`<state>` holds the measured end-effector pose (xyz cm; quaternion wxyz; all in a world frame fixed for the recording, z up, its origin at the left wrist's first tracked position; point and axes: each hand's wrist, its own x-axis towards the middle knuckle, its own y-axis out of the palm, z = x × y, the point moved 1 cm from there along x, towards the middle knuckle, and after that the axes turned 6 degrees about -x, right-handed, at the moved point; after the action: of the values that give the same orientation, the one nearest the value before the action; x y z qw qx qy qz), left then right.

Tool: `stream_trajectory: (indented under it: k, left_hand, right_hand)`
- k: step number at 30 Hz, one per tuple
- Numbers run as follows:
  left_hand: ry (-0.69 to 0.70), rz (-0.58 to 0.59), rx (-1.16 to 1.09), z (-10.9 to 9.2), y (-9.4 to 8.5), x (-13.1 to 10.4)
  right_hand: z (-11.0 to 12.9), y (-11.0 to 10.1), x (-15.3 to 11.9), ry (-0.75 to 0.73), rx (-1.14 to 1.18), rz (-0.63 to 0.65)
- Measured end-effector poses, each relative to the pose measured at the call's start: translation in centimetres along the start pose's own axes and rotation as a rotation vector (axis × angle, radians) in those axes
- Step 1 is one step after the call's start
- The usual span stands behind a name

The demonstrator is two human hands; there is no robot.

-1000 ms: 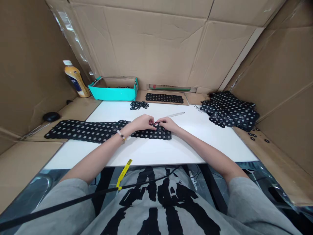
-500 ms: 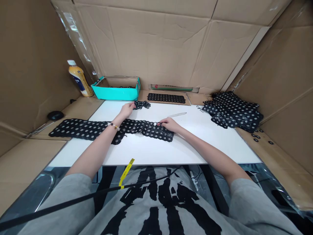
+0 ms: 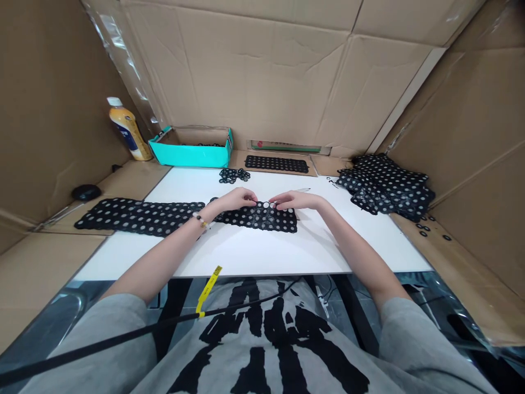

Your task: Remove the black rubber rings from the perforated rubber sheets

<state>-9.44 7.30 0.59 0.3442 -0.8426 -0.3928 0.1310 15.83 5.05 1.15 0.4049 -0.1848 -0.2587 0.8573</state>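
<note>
A black strip of joined rings (image 3: 266,219) lies on the white board in front of me, its holes showing pale. At its far edge my left hand (image 3: 237,199) pinches the strip with thumb and fingertips. A short gap to the right, the fingers of my right hand (image 3: 296,200) are closed on the same edge. Between the two hands a ring (image 3: 266,204) stands out at the border. Another black ring strip (image 3: 135,216) stretches out to the left, partly behind my left forearm. Beyond my left hand sits a small cluster of black rings (image 3: 234,175).
A turquoise-fronted box (image 3: 188,156) with black rings inside stands at the back left, beside a bottle (image 3: 130,131). One flat ring panel (image 3: 276,163) lies at the back. Stacked ring panels (image 3: 385,183) and several loose rings (image 3: 423,233) are on the right. Cardboard walls (image 3: 246,71) surround the board.
My left hand has left the small ring cluster and come down right to the strip's far edge. My right hand stays at that edge. The strip has shifted slightly and lies straighter.
</note>
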Motion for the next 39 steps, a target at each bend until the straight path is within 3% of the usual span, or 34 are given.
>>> stream_trajectory:
  k: [4, 8, 12, 21, 23, 27, 30, 34, 39]
  left_hand:
    - [0.071, -0.044, -0.015, -1.1, 0.5, 0.0]
    - [0.145, -0.231, 0.160, -2.3, 0.4, -0.4]
    - [0.161, -0.120, 0.204, -2.5, 0.8, -0.6]
    - [-0.013, -0.122, -0.062, -1.3, 1.5, 0.2]
    - [-0.099, -0.216, -0.074, -0.3, 0.8, 0.3]
    - [-0.283, -0.608, 0.008, 2.5, -1.9, -0.1]
    - [-0.342, -0.692, 0.037, 3.9, -3.4, -0.4]
    - [-0.228, -0.613, 0.156, 2.9, -3.6, -0.5]
    - [0.009, -0.079, 0.091, -0.9, -1.1, -0.7]
  right_hand:
    - [0.8, 1.4, 0.4, -0.039, -0.054, -0.059]
    - [0.8, 3.8, 1.4, -0.044, -0.132, -0.211]
    - [0.4, 4.4, 1.7, -0.091, -0.015, -0.279]
    - [0.7, 4.2, 1.5, -0.052, -0.050, -0.275]
    - [0.6, 4.1, 1.4, -0.061, -0.071, -0.253]
    - [0.5, 3.9, 1.3, -0.066, -0.094, -0.198]
    - [0.4, 4.0, 1.3, -0.057, -0.077, -0.222]
    - [0.4, 4.2, 1.5, -0.050, -0.076, -0.265]
    - [0.3, 4.3, 1.6, -0.088, -0.045, -0.278]
